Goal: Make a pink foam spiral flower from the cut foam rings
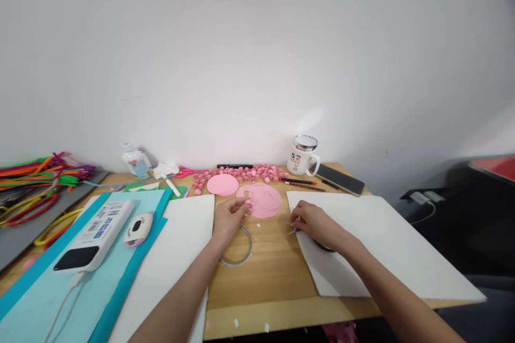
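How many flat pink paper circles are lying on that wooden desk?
2. One plain pink paper circle lies near the back beside the small pink rolled pieces; a larger cut pink paper circle lies right of it, touched by the left hand. Others may be hidden.

1. Pink paper disc (265,201): round, cut with curved slits, flat on the wood between two white sheets, left edge under fingertips.
2. Clear tape ring (238,251): flat, just below that disc.
3. Small white scrap (292,231): pinched, tiny, shape unclear.
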A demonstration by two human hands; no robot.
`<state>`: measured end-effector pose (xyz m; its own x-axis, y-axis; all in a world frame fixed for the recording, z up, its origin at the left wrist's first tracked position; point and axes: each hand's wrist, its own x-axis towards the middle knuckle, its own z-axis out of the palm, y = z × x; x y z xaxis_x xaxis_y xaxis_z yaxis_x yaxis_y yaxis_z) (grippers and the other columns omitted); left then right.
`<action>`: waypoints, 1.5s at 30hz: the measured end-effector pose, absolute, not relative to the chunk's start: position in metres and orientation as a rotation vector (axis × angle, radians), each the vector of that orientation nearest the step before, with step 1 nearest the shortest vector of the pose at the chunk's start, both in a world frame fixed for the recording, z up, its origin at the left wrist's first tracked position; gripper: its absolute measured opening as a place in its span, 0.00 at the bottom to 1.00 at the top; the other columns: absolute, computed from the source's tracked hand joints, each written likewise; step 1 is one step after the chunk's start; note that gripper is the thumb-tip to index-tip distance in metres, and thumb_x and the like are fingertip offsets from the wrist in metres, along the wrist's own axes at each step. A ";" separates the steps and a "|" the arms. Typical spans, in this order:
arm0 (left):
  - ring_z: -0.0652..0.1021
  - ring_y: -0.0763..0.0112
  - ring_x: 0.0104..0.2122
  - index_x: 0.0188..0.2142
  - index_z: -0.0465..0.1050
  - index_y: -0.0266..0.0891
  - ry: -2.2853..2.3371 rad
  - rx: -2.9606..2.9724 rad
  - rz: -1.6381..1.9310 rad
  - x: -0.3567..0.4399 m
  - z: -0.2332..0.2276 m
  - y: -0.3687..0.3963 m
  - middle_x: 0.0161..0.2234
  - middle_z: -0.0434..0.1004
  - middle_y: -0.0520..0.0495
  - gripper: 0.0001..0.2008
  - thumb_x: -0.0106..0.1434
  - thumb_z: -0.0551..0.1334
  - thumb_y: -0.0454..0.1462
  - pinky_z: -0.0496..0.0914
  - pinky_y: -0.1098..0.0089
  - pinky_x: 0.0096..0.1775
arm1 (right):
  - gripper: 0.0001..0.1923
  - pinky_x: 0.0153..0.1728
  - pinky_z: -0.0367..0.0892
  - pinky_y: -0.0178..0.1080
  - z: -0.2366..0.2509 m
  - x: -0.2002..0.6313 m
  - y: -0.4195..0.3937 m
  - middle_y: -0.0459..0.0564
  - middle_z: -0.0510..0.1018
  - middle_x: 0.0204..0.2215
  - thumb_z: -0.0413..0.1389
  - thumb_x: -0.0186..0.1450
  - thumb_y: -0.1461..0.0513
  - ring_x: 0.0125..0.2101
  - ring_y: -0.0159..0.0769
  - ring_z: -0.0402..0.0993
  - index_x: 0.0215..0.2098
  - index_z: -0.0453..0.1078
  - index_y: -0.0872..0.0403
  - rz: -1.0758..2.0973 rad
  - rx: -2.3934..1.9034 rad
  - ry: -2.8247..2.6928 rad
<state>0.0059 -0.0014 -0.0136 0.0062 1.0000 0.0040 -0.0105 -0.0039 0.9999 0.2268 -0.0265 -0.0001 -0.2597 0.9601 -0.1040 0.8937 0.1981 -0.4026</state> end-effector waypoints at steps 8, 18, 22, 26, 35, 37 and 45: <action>0.75 0.73 0.20 0.30 0.75 0.33 1.166 1.205 1.185 0.006 -0.019 0.000 0.18 0.75 0.49 0.11 0.46 0.65 0.36 0.67 0.76 0.22 | 0.07 0.31 0.59 0.33 -0.002 0.229 -0.030 0.50 0.71 0.30 0.50 0.58 0.67 0.29 0.33 0.68 0.27 0.69 0.55 0.563 -1.752 -2.302; 0.76 0.70 0.23 0.33 0.75 0.32 1.114 1.180 1.119 0.007 -0.025 0.002 0.20 0.77 0.47 0.13 0.47 0.65 0.37 0.69 0.73 0.25 | 0.10 0.33 0.58 0.34 -0.002 0.229 -0.035 0.53 0.69 0.33 0.43 0.64 0.66 0.30 0.35 0.69 0.31 0.65 0.58 0.405 -1.702 -2.495; 0.77 0.69 0.24 0.32 0.75 0.32 1.102 1.199 1.099 0.008 -0.024 0.000 0.22 0.78 0.45 0.11 0.47 0.64 0.35 0.69 0.73 0.26 | 0.11 0.32 0.58 0.34 -0.001 0.229 -0.035 0.53 0.69 0.32 0.42 0.64 0.65 0.29 0.34 0.68 0.29 0.64 0.58 0.390 -1.704 -2.509; 0.77 0.70 0.24 0.32 0.75 0.32 1.121 1.231 1.070 0.007 -0.021 -0.001 0.23 0.79 0.44 0.10 0.48 0.63 0.33 0.70 0.73 0.27 | 0.11 0.31 0.59 0.34 0.004 0.232 -0.033 0.51 0.68 0.31 0.42 0.64 0.65 0.28 0.32 0.68 0.29 0.63 0.57 0.469 -1.684 -2.422; 0.75 0.70 0.23 0.31 0.77 0.36 1.187 1.488 0.984 0.011 -0.020 -0.008 0.23 0.79 0.47 0.09 0.48 0.61 0.33 0.68 0.74 0.24 | 0.05 0.33 0.65 0.34 0.015 0.199 -0.031 0.50 0.71 0.33 0.49 0.60 0.62 0.32 0.32 0.68 0.29 0.66 0.55 0.790 -1.314 -2.102; 0.75 0.70 0.23 0.30 0.77 0.36 1.170 1.515 0.967 0.012 -0.017 -0.010 0.23 0.78 0.48 0.09 0.48 0.61 0.33 0.68 0.75 0.22 | 0.05 0.33 0.66 0.33 0.014 0.189 -0.029 0.50 0.73 0.32 0.50 0.59 0.63 0.32 0.32 0.69 0.29 0.67 0.55 0.873 -1.266 -2.062; 0.75 0.70 0.24 0.29 0.77 0.37 1.119 1.556 0.951 0.011 -0.014 -0.011 0.24 0.78 0.48 0.08 0.49 0.61 0.34 0.69 0.74 0.23 | 0.08 0.25 0.63 0.32 0.003 0.180 -0.020 0.48 0.76 0.24 0.51 0.57 0.61 0.23 0.31 0.69 0.25 0.70 0.57 0.891 -1.313 -2.041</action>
